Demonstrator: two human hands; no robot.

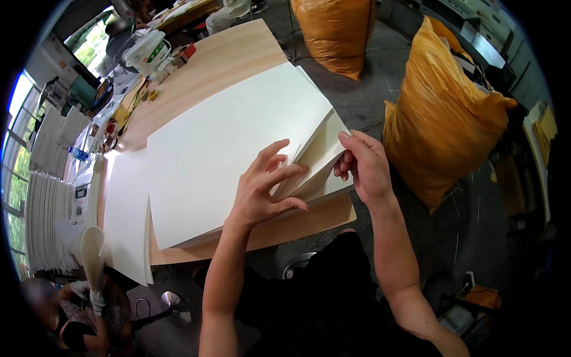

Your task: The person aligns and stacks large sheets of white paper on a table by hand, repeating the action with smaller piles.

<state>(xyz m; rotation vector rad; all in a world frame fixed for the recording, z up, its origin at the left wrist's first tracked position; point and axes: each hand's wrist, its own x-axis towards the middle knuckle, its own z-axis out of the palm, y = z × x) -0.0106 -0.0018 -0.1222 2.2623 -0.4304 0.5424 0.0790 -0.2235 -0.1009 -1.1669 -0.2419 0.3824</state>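
Observation:
A broad stack of large white paper sheets lies on the wooden table before me. At its near right corner, the upper sheets are lifted and curl back. Between thumb and bent fingers, my right hand pinches the corner of a paper sheet below the lifted ones. My left hand is over the near edge of the stack with its fingers spread. Its fingertips reach in at the raised sheets, and the thumb points right, free of the paper. How many sheets are lifted, I cannot tell.
A second white stack lies left on the wooden table. Orange sacks stand on the floor at right. A white bucket and tape rolls sit at the far left. At lower left, a gloved person holds a rolled sheet.

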